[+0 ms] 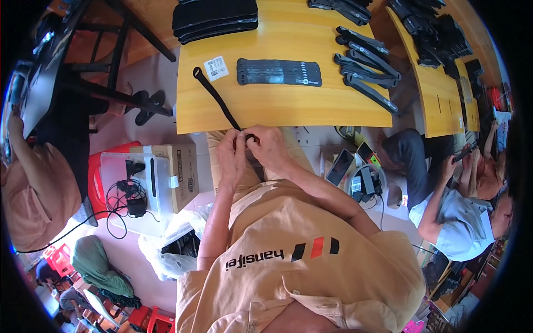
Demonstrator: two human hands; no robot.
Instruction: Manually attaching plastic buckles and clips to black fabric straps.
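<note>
A long black fabric strap [217,101] with a slotted loop at its far end lies across the front of the yellow table [311,108]. Its near end reaches past the table edge into my hands. My left hand [230,152] pinches the strap there. Beside it, my right hand [270,147] has its fingers closed around the strap's near end, which curls between the two hands. Behind them lies a neat row of overlapping dark straps [277,72]. Left of that row is a white printed label sheet [216,67].
A stack of black straps [215,21] lies at the table's far left, and several folded straps [366,69] lie at its right. Left of my legs are a cardboard box [183,172] and a clear bin with cables [158,194]. Co-workers sit on both sides.
</note>
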